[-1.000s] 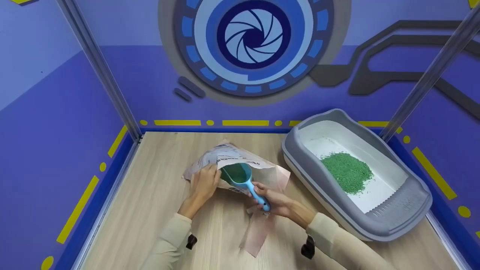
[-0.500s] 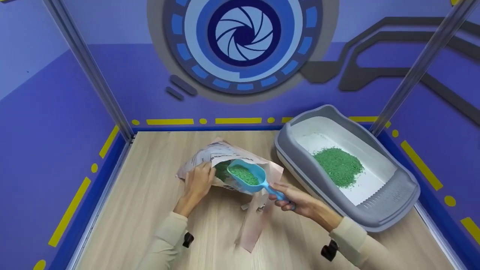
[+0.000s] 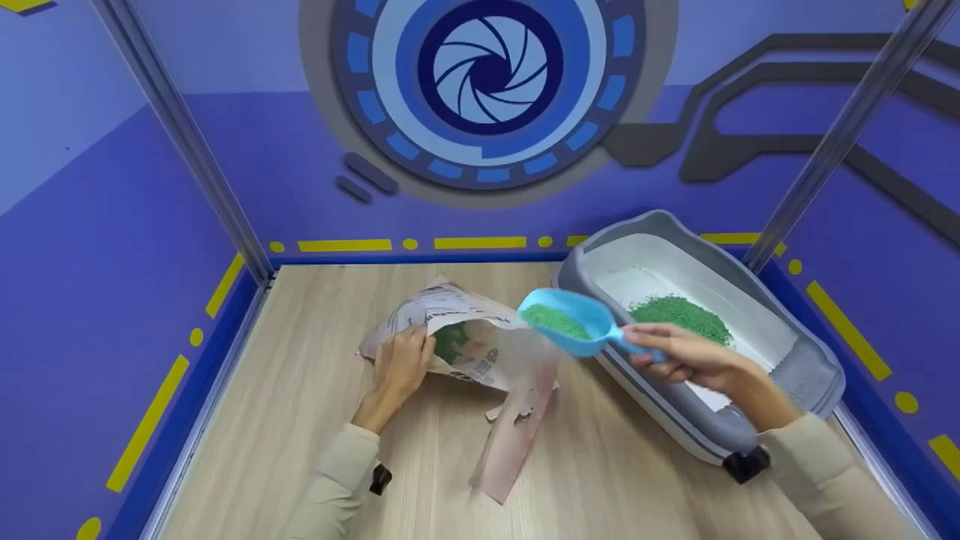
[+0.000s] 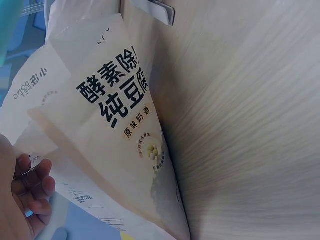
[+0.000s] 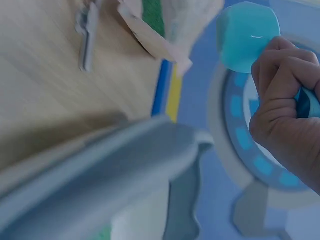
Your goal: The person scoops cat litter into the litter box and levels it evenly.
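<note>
In the head view my right hand [image 3: 690,356] grips the handle of a light blue scoop [image 3: 596,341] carrying green litter pellets [image 3: 551,319]. The scoop hangs in the air between the bag and the litter box, its bowl near the box's left rim. My left hand [image 3: 403,364] pinches the rim of an open paper-like litter bag [image 3: 442,304] lying on the table, with green pellets visible inside. The left wrist view shows the bag's printed face [image 4: 120,115] and curled fingers [image 4: 37,182] at its edge. From below, the right wrist view shows the scoop's underside [image 5: 245,40].
A grey-rimmed white litter box [image 3: 637,255] stands at the right of the wooden table [image 3: 315,315], holding a heap of green pellets [image 3: 682,315]. A torn pinkish strip [image 3: 510,457] and a small clip [image 3: 493,412] lie in front of the bag. Blue panels enclose the back and sides.
My right hand has lifted the loaded scoop out of the bag and carried it right and up toward the litter box. The left hand still holds the bag's rim.
</note>
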Demonstrator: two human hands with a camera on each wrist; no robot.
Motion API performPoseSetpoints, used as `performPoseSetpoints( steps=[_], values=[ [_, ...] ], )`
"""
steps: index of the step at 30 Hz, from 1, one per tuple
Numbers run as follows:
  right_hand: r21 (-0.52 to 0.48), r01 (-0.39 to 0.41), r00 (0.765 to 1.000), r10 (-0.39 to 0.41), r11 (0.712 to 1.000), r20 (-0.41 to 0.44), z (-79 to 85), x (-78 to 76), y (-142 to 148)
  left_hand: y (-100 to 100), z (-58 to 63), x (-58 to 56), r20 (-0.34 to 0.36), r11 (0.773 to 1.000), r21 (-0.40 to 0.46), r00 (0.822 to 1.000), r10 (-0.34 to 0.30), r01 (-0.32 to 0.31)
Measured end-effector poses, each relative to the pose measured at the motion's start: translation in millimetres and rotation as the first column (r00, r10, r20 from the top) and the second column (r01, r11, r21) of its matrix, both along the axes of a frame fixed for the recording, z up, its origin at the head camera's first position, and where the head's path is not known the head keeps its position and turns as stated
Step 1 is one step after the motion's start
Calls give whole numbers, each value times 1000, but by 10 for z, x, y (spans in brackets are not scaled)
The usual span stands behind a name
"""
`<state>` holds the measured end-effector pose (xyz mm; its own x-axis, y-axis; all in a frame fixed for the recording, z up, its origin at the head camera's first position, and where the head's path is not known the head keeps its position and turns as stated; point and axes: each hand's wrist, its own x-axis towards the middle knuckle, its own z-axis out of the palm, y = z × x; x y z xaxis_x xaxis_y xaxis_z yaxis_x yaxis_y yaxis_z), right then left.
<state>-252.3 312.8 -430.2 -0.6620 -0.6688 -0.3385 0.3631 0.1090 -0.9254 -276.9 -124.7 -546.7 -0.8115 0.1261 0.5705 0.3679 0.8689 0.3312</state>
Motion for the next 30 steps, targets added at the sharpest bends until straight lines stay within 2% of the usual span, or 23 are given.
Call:
performPoseSetpoints(
  steps=[3, 6, 9, 13, 16, 21, 24, 27, 30],
  values=[
    [-94, -1, 1000, 2, 996, 11, 157, -64, 238, 0, -10, -2, -1, 1000, 1, 1000, 0, 0],
    [-128, 51, 999, -51, 990, 2, 293, -111, 477, -4, -9, 0, 4, 1000, 6, 1000, -2, 2],
    [-89, 179, 983, -182, 980, -27, 405, -131, 712, -8, -4, 3, 9, 1000, 2, 1000, -4, 4],
    [-55, 361, 932, -363, 931, -17, 474, -205, 970, -12, 8, 11, 22, 1000, -7, 1000, -3, 3],
    [-33, 429, 903, -429, 903, 29, 439, -331, 1098, -20, 8, 16, 31, 1000, -10, 1000, 1, 0],
    [74, 448, 888, -453, 891, 75, 267, -575, 1218, -26, 0, 15, 34, 1000, -15, 999, -1, 1],
    [139, 457, 882, -468, 879, 61, 148, -700, 1259, -16, 1, 13, 23, 1000, -15, 1000, -13, 14],
    [212, 473, 874, -485, 855, 4, 29, -823, 1264, -16, -5, 16, 9, 1000, -17, 1000, -16, 16],
    [272, 468, 879, -475, 841, -42, -82, -934, 1245, -24, -9, 39, 12, 1000, -15, 1000, -11, 11]
  ],
)
